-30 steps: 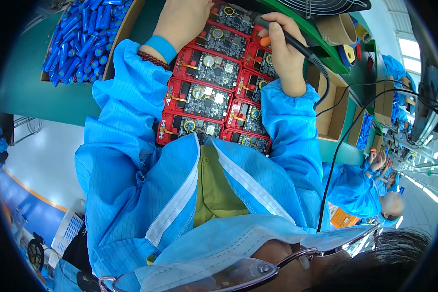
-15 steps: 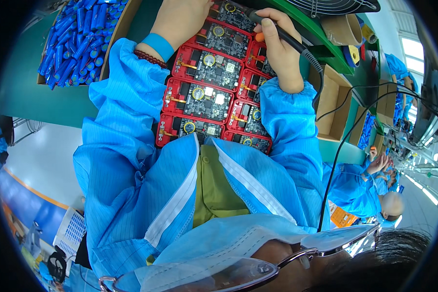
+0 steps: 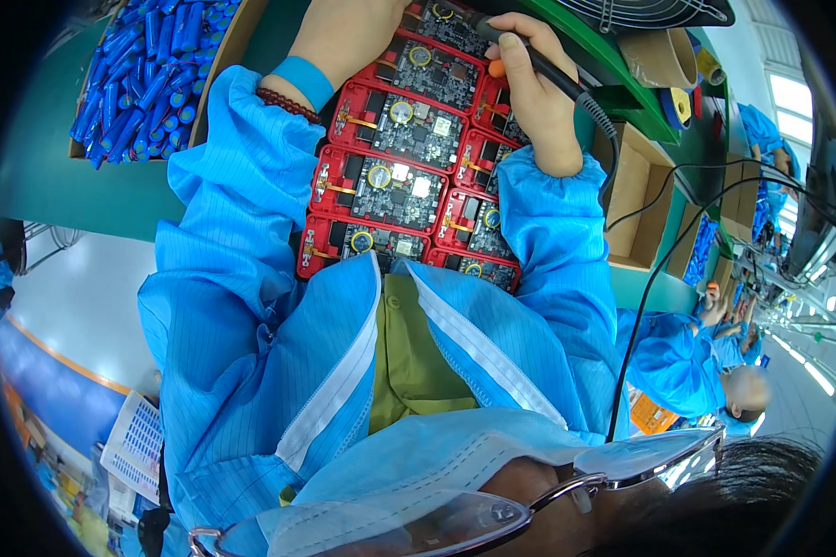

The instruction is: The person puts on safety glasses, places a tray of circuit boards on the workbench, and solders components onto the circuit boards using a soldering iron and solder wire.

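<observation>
Two columns of red housings with circuit boards (image 3: pixel 409 130) lie in front of me, each board bearing a round coin cell with a yellow ring. My right hand (image 3: pixel 541 97) is closed around the dark handle of a soldering iron (image 3: pixel 553 74), which has a thick cable. The iron points left toward the farthest circuit board (image 3: pixel 448 30); its tip is too small to make out. My left hand (image 3: pixel 348 37) lies over the far left end of the boards. Its fingers run out past the upper edge, so what they hold is hidden.
A cardboard box of blue cylindrical batteries (image 3: pixel 144 79) stands at the far left. To the right are an open cardboard box (image 3: pixel 636 200), a green shelf edge (image 3: pixel 613 70), a fan guard (image 3: pixel 641 11) and a tape roll (image 3: pixel 659 58). A black cable (image 3: pixel 655 269) hangs beside my right arm. A co-worker (image 3: pixel 678 362) sits farther right.
Both hands stay nearly in place, the soldering iron still in my right hand. The view has shifted very slightly. At the right, the co-worker's hands have moved a little.
</observation>
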### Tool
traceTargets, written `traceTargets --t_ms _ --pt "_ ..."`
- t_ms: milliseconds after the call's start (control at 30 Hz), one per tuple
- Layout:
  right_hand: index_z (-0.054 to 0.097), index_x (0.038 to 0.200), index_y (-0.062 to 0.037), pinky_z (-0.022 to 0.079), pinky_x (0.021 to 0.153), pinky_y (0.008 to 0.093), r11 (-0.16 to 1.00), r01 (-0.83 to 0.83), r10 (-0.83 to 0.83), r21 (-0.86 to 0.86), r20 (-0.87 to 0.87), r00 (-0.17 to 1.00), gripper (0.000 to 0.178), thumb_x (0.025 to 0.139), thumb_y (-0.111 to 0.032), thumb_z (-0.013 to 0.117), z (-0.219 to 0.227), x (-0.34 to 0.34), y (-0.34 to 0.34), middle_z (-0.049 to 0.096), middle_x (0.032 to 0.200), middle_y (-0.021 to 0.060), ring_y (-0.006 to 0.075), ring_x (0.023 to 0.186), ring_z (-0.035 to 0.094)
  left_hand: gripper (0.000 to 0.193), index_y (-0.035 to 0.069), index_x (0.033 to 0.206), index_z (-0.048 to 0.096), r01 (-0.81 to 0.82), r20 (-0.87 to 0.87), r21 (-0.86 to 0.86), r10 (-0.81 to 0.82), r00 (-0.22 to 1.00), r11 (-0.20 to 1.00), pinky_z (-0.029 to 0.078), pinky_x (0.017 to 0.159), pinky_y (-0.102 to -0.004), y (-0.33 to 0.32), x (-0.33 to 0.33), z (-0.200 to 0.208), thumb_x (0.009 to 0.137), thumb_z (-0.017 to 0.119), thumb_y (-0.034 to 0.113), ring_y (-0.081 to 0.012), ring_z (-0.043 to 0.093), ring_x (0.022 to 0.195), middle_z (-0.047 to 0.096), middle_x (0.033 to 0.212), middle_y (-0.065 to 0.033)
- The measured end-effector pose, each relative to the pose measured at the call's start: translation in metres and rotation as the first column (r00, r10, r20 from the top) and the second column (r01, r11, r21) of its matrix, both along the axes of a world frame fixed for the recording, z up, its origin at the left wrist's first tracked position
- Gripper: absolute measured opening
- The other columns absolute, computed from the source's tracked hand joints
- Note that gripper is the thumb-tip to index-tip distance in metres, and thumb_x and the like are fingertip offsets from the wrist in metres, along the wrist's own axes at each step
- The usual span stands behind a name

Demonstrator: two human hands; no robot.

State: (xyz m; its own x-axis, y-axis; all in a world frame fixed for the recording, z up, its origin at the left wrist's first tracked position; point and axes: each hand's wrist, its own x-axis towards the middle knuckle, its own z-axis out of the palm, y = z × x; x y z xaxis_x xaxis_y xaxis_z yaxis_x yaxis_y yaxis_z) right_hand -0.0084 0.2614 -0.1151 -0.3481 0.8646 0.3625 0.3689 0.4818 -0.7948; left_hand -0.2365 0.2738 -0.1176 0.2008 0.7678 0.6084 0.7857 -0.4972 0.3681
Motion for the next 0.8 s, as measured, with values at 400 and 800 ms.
traceTargets --t_ms 400,800 --pt "0.062 0.114 -0.0065 0.050 0.072 0.0221 0.998 -0.022 0.023 0.064 -0.014 1.000 0.024 0.099 -0.023 0.053 -0.002 0.001 0.001 0.067 0.088 0.0055 0.0102 0.079 0.062 0.005 0.001 0.075 0.061 0.041 0.013 -0.011 -0.041 0.999 0.999 0.045 0.078 -0.0388 0.002 0.002 0.000 0.077 0.063 0.005 -0.0325 0.053 0.084 0.056 0.080 -0.0141" --pt "0.064 0.111 -0.0044 0.051 0.074 0.0272 1.000 -0.004 0.002 -0.026 -0.063 0.998 0.021 0.094 -0.015 0.061 0.030 0.007 -0.029 0.066 0.097 0.0081 0.0170 0.082 0.064 0.006 0.001 0.079 0.059 0.028 -0.039 0.035 -0.027 0.999 0.999 0.045 0.075 -0.0411 -0.025 -0.003 0.024 0.079 0.063 0.006 -0.0334 0.054 0.081 0.056 0.079 -0.0143"
